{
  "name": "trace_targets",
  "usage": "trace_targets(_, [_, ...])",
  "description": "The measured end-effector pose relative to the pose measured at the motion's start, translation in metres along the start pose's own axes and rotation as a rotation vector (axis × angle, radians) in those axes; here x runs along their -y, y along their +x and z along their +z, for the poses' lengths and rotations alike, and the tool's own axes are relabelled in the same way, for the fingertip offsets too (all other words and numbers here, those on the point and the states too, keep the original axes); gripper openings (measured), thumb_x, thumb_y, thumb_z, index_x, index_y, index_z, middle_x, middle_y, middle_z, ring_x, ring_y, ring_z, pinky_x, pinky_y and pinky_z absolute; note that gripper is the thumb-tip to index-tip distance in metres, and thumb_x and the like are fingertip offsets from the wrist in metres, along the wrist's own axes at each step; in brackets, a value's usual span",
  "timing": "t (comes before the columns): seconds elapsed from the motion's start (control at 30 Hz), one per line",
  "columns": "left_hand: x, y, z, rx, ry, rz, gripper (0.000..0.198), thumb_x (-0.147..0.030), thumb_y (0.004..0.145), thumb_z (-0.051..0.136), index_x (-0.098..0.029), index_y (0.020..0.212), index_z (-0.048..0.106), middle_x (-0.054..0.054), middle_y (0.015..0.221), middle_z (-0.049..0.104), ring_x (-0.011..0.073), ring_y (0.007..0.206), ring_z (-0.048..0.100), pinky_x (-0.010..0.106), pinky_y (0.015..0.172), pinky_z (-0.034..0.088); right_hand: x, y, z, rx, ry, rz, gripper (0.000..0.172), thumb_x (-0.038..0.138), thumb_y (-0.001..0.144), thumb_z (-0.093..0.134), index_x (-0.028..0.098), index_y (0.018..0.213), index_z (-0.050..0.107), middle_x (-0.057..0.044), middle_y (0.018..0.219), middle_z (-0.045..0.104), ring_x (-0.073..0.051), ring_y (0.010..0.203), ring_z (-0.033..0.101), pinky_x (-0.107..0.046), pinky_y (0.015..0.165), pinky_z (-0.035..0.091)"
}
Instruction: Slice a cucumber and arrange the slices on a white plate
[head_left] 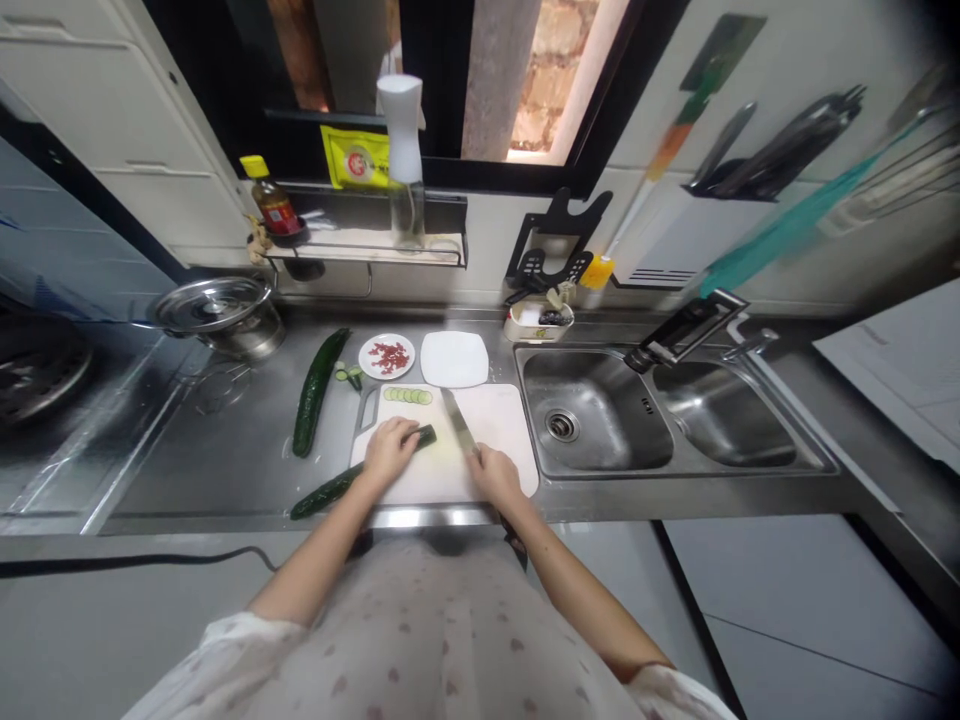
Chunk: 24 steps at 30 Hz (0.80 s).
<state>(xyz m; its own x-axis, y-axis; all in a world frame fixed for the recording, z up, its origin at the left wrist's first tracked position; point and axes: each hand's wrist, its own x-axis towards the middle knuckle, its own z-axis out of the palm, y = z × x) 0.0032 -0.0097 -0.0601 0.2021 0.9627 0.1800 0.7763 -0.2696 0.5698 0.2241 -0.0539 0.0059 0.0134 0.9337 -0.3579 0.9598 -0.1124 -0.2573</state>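
Observation:
On the white cutting board (491, 480), my left hand (391, 450) is closed over a dark green cucumber (425, 436), whose cut end sticks out to the right. The cucumber's other end reaches past the board's left edge, under my wrist. My right hand (495, 472) grips a kitchen knife (459, 422) by its handle, the blade pointing away from me and a little right of the cucumber's end. A row of cucumber slices (407, 396) lies at the board's far left. Left of the board rests another whole cucumber (319, 393).
Behind the board stand a plate of chopped red bits (386, 357) and a white square plate (454, 359). Cucumber end pieces (349, 375) lie beside them. A double steel sink (600, 425) is at right, with a black faucet (686, 330). A lidded pot (221, 315) stands at left.

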Motion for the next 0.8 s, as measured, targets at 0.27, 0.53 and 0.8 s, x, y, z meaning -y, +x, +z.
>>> trace_targets(0.27, [-0.003,-0.001,0.004,0.103,-0.005,0.042,0.03,-0.036,0.09,0.052,-0.025,0.115,0.066,0.005,0.108,0.068,0.0205,0.101,0.061,0.033,0.09,0.047,0.017,0.001,0.002,0.054,0.007,-0.054,0.034,0.032,0.098,0.031,0.019,0.106,0.062,-0.01,0.098,0.07,-0.019,0.089,0.064,-0.026,0.071,0.038])
trace_targets(0.53, [-0.004,0.0,0.006,0.116,0.044,0.066,0.031,-0.034,0.092,0.049,-0.028,0.116,0.066,0.004,0.108,0.068,0.0197,0.1,0.06,0.031,0.087,0.048,0.03,0.0,0.0,0.089,0.034,-0.079,0.033,0.03,0.099,0.032,0.017,0.108,0.061,-0.012,0.102,0.07,-0.021,0.093,0.065,-0.027,0.075,0.041])
trace_targets(0.8, [-0.004,-0.002,0.007,0.111,0.048,0.09,0.031,-0.034,0.093,0.048,-0.028,0.116,0.067,0.005,0.106,0.067,0.0201,0.101,0.059,0.032,0.087,0.048,0.034,0.001,-0.002,0.101,0.04,-0.089,0.033,0.027,0.098,0.033,0.015,0.111,0.062,-0.013,0.104,0.07,-0.02,0.095,0.064,-0.026,0.077,0.042])
